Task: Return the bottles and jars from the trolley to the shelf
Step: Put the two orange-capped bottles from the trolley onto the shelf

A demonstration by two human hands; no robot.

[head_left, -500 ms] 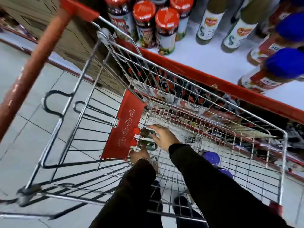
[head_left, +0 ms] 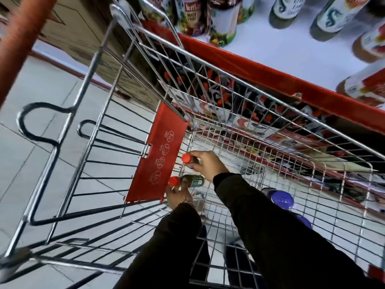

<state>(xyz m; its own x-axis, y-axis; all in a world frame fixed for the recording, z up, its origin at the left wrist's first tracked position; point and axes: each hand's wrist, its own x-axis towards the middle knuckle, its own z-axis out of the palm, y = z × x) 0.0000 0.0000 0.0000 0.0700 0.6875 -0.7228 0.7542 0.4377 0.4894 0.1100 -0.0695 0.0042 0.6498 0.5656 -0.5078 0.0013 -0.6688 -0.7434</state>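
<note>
Left hand point(head_left: 178, 195) low centre of frame, fingers curled round green bottle point(head_left: 192, 181) with red cap, bottle lying sideways, cap pointing left. Right hand point(head_left: 207, 164) just above and right of it, closed on second red-capped bottle point(head_left: 187, 158), body hidden under fingers. Both inside wire trolley point(head_left: 270, 113), right beside red flap point(head_left: 158, 155). Two blue-lidded jars point(head_left: 282, 199) on trolley floor, lower right. Shelf point(head_left: 281, 78) with red edge across upper right, bottles and jars standing on it.
</note>
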